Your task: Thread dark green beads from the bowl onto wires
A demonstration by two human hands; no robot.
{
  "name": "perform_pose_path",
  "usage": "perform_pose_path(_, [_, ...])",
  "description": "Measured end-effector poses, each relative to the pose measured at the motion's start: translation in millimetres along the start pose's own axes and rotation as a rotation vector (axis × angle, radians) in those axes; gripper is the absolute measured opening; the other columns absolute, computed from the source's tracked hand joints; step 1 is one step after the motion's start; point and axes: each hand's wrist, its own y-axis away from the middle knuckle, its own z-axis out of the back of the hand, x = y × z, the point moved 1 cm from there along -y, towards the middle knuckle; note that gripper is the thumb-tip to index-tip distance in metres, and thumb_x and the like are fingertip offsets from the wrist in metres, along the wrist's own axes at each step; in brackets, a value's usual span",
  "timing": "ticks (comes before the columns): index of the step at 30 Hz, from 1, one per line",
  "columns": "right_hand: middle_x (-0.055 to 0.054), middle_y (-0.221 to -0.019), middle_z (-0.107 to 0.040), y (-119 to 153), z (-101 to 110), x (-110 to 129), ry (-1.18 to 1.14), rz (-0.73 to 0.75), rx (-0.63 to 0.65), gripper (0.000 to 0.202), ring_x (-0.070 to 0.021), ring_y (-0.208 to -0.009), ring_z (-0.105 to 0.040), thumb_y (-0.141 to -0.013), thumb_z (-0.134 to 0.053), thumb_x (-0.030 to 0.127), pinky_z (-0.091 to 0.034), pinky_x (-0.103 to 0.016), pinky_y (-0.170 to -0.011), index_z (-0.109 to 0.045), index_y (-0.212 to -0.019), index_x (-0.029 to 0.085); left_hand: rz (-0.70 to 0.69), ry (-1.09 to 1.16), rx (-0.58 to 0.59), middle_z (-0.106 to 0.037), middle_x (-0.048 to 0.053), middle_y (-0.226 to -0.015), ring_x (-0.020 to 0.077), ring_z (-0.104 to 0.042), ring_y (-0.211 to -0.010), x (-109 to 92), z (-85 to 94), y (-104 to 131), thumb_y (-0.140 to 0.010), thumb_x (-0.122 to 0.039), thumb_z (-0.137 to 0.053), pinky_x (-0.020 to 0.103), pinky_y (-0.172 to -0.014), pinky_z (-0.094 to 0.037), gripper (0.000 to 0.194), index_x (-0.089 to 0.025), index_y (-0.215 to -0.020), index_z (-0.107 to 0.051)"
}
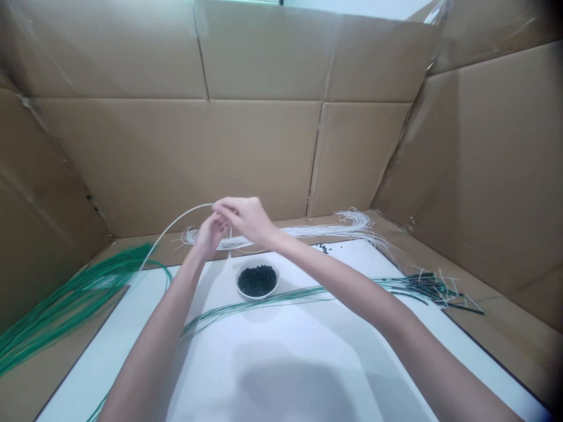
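My left hand [212, 233] and my right hand [247, 217] meet above the back of the white board, fingers pinched close together. Between their fingertips runs a thin white strand [176, 221], which arcs down to the left toward the green strands. A short piece of it hangs below the fingers. Any small item at the fingertips is too small to make out. Just in front of the hands, a white bowl [257, 297] holds many small black pieces [257, 281].
A bundle of white strands [308, 231] lies along the back. Green strands [65, 299] spread at the left. Another green bundle [281, 295] crosses the white board [272, 346], its dark-tipped ends [433, 288] at the right. Loose black bits [324, 248] lie behind. Cardboard walls [264, 152] surround the area.
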Motion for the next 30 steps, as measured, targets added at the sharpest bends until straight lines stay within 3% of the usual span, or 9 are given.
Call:
perform_pose_path(4, [-0.001, -0.072, -0.065, 8, 19, -27, -0.255, -0.198, -0.082, 0.025, -0.0101, -0.063, -0.060, -0.082, -0.042, 0.029, -0.048, -0.020, -0.057, -0.063, -0.082, 0.016, -0.089, 0.313, 0.200, -0.053, 0.004, -0.119, 0.0207, -0.050, -0.109, -73, -4.4, 35, -0.074, -0.026, -0.034, 0.038, -0.091, -0.041, 0.045, -0.023, -0.116, -0.049])
perform_pose_path(7, [-0.003, -0.068, -0.064, 19, 21, -37, -0.243, -0.286, -0.138, 0.025, -0.0108, -0.060, -0.060, -0.080, -0.044, 0.030, -0.048, -0.020, -0.054, -0.064, -0.080, 0.014, -0.034, 0.320, 0.232, -0.051, 0.005, -0.119, 0.0226, -0.052, -0.105, -109, -18.4, 63, -0.077, -0.029, -0.037, 0.039, -0.084, -0.045, 0.041, -0.024, -0.116, -0.048])
perform_pose_path(9, [-0.003, -0.070, -0.065, 28, 20, -41, -0.175, -0.318, -0.150, 0.026, -0.0113, -0.061, -0.061, -0.080, -0.043, 0.031, -0.048, -0.020, -0.055, -0.064, -0.081, 0.015, -0.026, 0.352, 0.148, -0.051, 0.004, -0.118, 0.0196, -0.056, -0.096, -119, -22.7, 73, -0.081, -0.036, -0.038, 0.033, -0.075, -0.049, 0.035, -0.026, -0.112, -0.050])
perform_pose_path(12, [-0.003, -0.071, -0.067, 44, 20, -50, -0.099, -0.331, -0.164, 0.027, -0.0132, -0.063, -0.062, -0.079, -0.044, 0.033, -0.049, -0.023, -0.062, -0.065, -0.079, 0.017, -0.131, 0.441, -0.157, -0.058, 0.002, -0.100, 0.0082, -0.057, -0.069, -124, -13.0, 77, -0.082, -0.039, -0.042, 0.018, -0.058, -0.045, 0.023, -0.023, -0.092, -0.056])
perform_pose_path(14, [-0.004, -0.071, -0.067, 56, 19, -58, -0.079, -0.337, -0.174, 0.027, -0.0157, -0.068, -0.063, -0.078, -0.045, 0.034, -0.049, -0.025, -0.065, -0.066, -0.075, 0.017, -0.209, 0.496, -0.281, -0.058, 0.000, -0.080, 0.0052, -0.052, -0.058, -126, -1.3, 79, -0.083, -0.037, -0.043, 0.015, -0.051, -0.041, 0.020, -0.020, -0.081, -0.054])
perform_pose_path(18, [-0.005, -0.068, -0.067, 78, 19, -77, -0.060, -0.381, -0.165, 0.033, -0.0176, -0.060, -0.062, -0.077, -0.043, 0.039, -0.049, -0.026, -0.056, -0.066, -0.071, 0.016, -0.223, 0.435, -0.194, -0.046, -0.003, -0.052, 0.0064, -0.046, -0.047, -127, 13.7, 89, -0.084, -0.038, -0.042, 0.016, -0.045, -0.036, 0.024, -0.018, -0.077, -0.052])
perform_pose_path(25, [-0.008, -0.071, -0.067, 95, 13, -99, -0.048, -0.457, -0.111, 0.030, -0.0208, -0.066, -0.063, -0.074, -0.044, 0.036, -0.049, -0.031, -0.060, -0.066, -0.075, 0.016, -0.221, 0.319, -0.122, -0.036, -0.005, -0.046, 0.0065, -0.039, -0.042, -119, 16.7, 99, -0.084, -0.042, -0.039, 0.017, -0.044, -0.034, 0.027, -0.018, -0.078, -0.050])
perform_pose_path(28, [-0.008, -0.076, -0.068, 88, 4, -93, -0.047, -0.439, -0.050, 0.023, -0.0234, -0.072, -0.061, -0.068, -0.050, 0.027, -0.046, -0.038, -0.072, -0.068, -0.078, 0.016, -0.246, 0.258, -0.163, -0.039, -0.004, -0.047, 0.0076, -0.041, -0.045, -120, 26.2, 99, -0.085, -0.042, -0.036, 0.018, -0.047, -0.035, 0.029, -0.018, -0.077, -0.050])
perform_pose_path(30, [-0.007, -0.090, -0.067, 77, -6, -82, -0.062, -0.402, -0.022, 0.033, -0.0248, -0.086, -0.058, -0.063, -0.051, 0.017, -0.040, -0.042, -0.084, -0.066, -0.092, 0.018, -0.259, 0.120, -0.262, -0.044, -0.003, -0.052, 0.0088, -0.043, -0.049, -122, 41.4, 100, -0.086, -0.042, -0.034, 0.020, -0.051, -0.036, 0.030, -0.018, -0.077, -0.051])
